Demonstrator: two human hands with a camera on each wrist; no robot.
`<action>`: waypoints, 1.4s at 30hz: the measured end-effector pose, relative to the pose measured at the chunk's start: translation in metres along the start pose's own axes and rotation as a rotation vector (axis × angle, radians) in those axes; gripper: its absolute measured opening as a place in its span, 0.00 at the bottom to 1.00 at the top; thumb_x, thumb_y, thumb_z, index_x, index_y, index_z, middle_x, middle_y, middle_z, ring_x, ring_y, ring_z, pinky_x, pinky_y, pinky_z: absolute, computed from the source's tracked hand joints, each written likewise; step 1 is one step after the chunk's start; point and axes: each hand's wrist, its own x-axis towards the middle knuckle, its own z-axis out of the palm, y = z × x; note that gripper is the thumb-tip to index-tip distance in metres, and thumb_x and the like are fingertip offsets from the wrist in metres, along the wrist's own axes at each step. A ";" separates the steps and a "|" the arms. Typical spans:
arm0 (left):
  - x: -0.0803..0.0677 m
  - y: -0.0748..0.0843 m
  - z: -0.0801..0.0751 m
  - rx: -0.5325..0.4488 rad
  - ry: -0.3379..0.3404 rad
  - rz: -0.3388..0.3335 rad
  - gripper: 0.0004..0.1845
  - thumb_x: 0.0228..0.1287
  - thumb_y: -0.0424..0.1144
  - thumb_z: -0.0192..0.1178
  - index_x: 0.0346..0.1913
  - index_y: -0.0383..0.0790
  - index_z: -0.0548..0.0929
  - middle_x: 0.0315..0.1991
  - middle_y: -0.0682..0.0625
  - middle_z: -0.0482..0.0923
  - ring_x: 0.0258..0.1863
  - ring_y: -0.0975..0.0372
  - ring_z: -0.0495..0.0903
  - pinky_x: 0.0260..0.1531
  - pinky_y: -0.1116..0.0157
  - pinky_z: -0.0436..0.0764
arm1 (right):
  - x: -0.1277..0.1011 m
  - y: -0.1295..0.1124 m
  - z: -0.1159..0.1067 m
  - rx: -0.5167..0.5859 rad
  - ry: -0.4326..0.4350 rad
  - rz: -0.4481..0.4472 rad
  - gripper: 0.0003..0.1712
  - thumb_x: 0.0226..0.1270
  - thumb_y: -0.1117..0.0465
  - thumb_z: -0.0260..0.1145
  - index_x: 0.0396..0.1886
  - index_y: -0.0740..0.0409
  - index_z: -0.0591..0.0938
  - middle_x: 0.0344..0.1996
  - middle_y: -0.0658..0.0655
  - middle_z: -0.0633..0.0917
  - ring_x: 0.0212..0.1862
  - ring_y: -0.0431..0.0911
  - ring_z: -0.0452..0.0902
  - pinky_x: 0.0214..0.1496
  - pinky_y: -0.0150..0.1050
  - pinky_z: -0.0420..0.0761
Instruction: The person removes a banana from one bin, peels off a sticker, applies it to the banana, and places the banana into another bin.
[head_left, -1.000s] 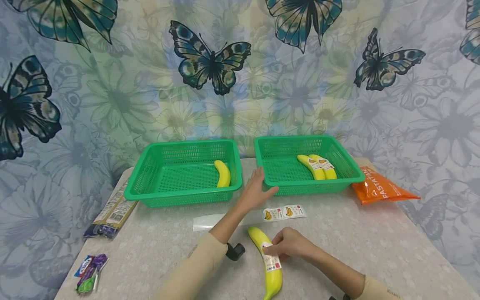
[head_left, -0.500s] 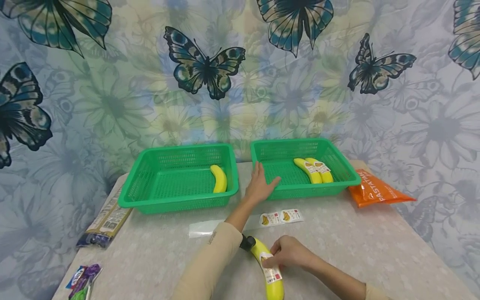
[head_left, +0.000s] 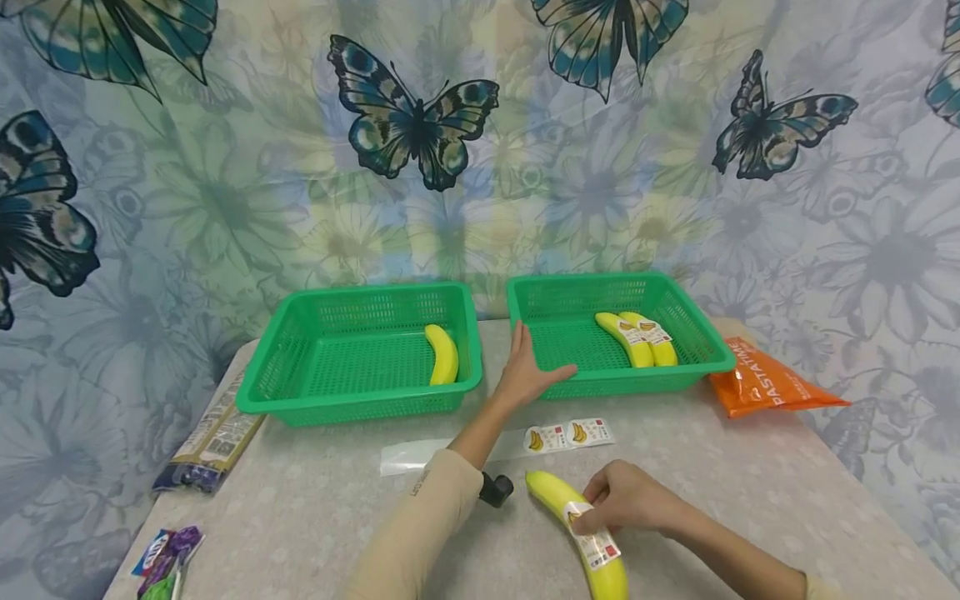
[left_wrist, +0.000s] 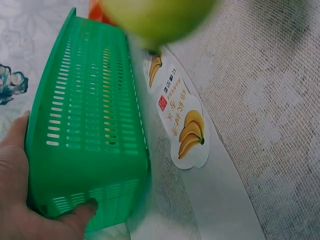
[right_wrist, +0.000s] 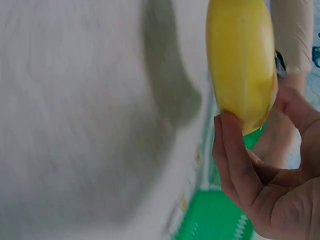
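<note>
The labelled banana (head_left: 581, 525) lies on the worktop (head_left: 315, 517), the right hand (head_left: 626, 500) with fingers curled around its middle; beyond them, the left hand (head_left: 525, 375) grips the right green basket (head_left: 697, 337) at its near corner, thumb hooked on the rim

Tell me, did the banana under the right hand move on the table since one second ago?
Yes. The banana shifted right, judged against the sticker sheet: its upper tip was left of the stickers and is now below them. The right hand grips it.
</note>
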 end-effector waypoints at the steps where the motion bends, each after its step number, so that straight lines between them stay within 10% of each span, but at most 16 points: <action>1: 0.000 0.001 -0.002 -0.007 0.004 0.003 0.62 0.56 0.64 0.64 0.78 0.41 0.34 0.80 0.53 0.24 0.76 0.44 0.51 0.70 0.37 0.58 | -0.001 -0.003 -0.007 -0.005 0.005 0.003 0.18 0.44 0.57 0.80 0.32 0.63 0.85 0.24 0.52 0.84 0.27 0.42 0.79 0.28 0.36 0.82; 12: -0.009 0.003 -0.009 -0.054 0.033 0.021 0.63 0.54 0.61 0.68 0.78 0.43 0.34 0.80 0.53 0.26 0.74 0.41 0.56 0.66 0.39 0.66 | 0.000 -0.057 -0.106 -0.131 0.042 -0.080 0.27 0.51 0.52 0.77 0.45 0.66 0.85 0.35 0.56 0.87 0.33 0.44 0.81 0.36 0.39 0.84; 18: -0.012 0.006 -0.011 -0.068 0.053 0.032 0.65 0.52 0.62 0.69 0.78 0.42 0.34 0.80 0.54 0.27 0.74 0.41 0.57 0.67 0.42 0.66 | 0.034 -0.089 -0.166 -0.228 0.081 -0.025 0.43 0.55 0.45 0.74 0.59 0.73 0.76 0.56 0.71 0.81 0.40 0.46 0.85 0.47 0.44 0.85; 23: -0.015 0.004 -0.010 -0.078 0.058 0.039 0.66 0.51 0.63 0.69 0.78 0.41 0.35 0.80 0.53 0.28 0.74 0.43 0.57 0.67 0.44 0.67 | 0.076 -0.100 -0.200 -0.278 0.089 0.013 0.42 0.55 0.43 0.74 0.57 0.72 0.78 0.55 0.71 0.81 0.42 0.47 0.85 0.49 0.45 0.85; 34: -0.017 0.007 -0.009 -0.100 0.055 0.040 0.65 0.52 0.64 0.67 0.79 0.42 0.36 0.80 0.54 0.28 0.74 0.43 0.58 0.66 0.42 0.68 | 0.159 -0.081 -0.235 -0.406 0.032 0.030 0.32 0.57 0.44 0.73 0.47 0.69 0.85 0.42 0.63 0.88 0.37 0.43 0.85 0.47 0.45 0.86; 42: -0.029 0.002 0.003 -0.134 0.062 0.015 0.66 0.51 0.65 0.68 0.79 0.43 0.36 0.80 0.54 0.29 0.73 0.43 0.60 0.63 0.43 0.71 | 0.197 -0.039 -0.218 -0.438 -0.167 0.225 0.23 0.61 0.57 0.72 0.45 0.74 0.82 0.34 0.60 0.88 0.34 0.45 0.86 0.43 0.41 0.87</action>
